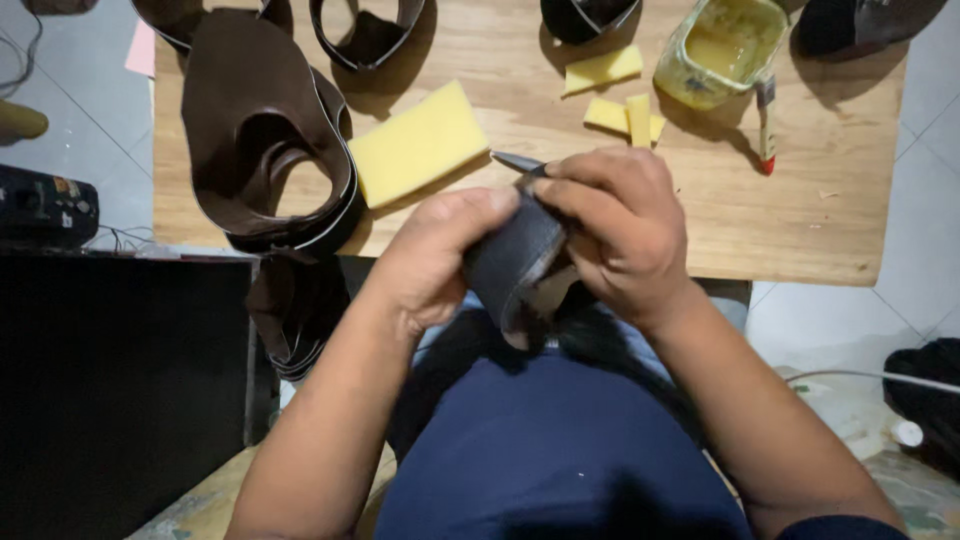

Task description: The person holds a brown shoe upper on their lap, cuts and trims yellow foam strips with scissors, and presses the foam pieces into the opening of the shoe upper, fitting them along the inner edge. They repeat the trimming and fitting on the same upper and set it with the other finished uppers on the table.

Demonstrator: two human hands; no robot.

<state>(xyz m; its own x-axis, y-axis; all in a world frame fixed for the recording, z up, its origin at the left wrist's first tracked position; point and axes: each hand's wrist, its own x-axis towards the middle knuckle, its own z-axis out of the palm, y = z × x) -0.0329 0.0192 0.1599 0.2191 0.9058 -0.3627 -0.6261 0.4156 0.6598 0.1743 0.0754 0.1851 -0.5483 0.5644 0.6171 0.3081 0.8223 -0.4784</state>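
Both hands work a dark leather piece (515,265) at frame centre, over the lap.

The left hand (435,255) pinches the piece with thumb on top, steadying it; the right hand (620,235) is closed around its other edge and grips a thin blade (518,162) whose tip points toward the upper left. Behind, on the wooden board (800,220), lie a yellow sponge (415,145), stacked brown uppers (260,130) at upper left and a glue tub (720,48) at upper right, all close by, seemingly for easy reach.

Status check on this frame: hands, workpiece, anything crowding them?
Left hand and right hand both gripping dark leather piece. Thin blade pokes out above right hand. Yellow sponge on table just beyond, not touching.
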